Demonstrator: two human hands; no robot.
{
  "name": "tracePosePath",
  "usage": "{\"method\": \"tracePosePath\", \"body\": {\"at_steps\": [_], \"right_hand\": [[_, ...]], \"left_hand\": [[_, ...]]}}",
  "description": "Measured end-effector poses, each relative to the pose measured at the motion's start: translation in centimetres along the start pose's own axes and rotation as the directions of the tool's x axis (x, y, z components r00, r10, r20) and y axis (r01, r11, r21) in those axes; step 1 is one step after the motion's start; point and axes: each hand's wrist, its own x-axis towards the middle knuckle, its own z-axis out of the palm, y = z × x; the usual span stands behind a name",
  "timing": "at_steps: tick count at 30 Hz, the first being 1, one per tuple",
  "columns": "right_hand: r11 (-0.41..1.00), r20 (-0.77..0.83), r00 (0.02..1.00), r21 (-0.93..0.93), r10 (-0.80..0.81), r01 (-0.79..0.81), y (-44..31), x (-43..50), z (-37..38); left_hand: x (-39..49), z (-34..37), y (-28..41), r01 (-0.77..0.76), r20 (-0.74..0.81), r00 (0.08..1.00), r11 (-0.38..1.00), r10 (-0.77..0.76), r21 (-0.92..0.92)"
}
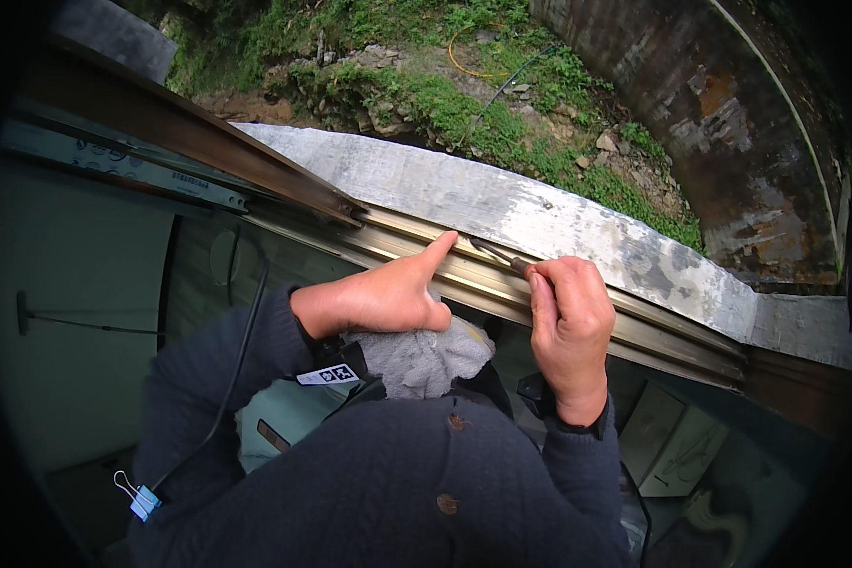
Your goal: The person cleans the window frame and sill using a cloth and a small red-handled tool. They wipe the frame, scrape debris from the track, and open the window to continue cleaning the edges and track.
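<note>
A metal sliding-window track [497,282] runs diagonally in front of me, its long grooves exposed. My right hand [574,330] grips a thin tool with a dark handle [520,265], possibly a small brush or screwdriver; its dark tip lies at the outer groove. My left hand [397,287] has its index finger stretched onto the track, just left of that tip. Beneath the left palm is a grey terry cloth [426,358], with its upper part hidden by the hand; the curled fingers seem to hold it.
Beyond the track lies a weathered concrete ledge [468,188], then a drop to a grassy, rocky slope [419,92]. A brown window frame [255,153] stands at the left. A black cable with a blue binder clip [144,503] hangs by my left sleeve.
</note>
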Motion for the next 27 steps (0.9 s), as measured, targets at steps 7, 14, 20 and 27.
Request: {"method": "tracePosePath", "body": {"at_steps": [7,14,20,27], "right_hand": [[0.999,-0.063,0.998,-0.025,-0.026,0.024,0.2,-0.5,-0.9],[0.998,-0.058,0.997,0.038,-0.047,0.049,0.7,0.0,0.9],[0.998,-0.064,0.998,0.058,-0.020,0.024,0.9,-0.2,1.3],[0.995,-0.190,0.981,0.086,-0.031,0.048,0.6,0.5,-0.6]], "left_hand": [[0.3,0.4,2.0,0.093,0.033,0.996,0.971,-0.088,-0.220],[0.6,1.0,2.5,0.116,0.016,0.993,0.914,-0.119,-0.390],[0.3,0.9,2.2,0.096,0.018,0.995,0.904,-0.098,-0.417],[-0.7,1.3,4.0,-0.064,-0.105,0.993,0.990,0.051,-0.127]]}}
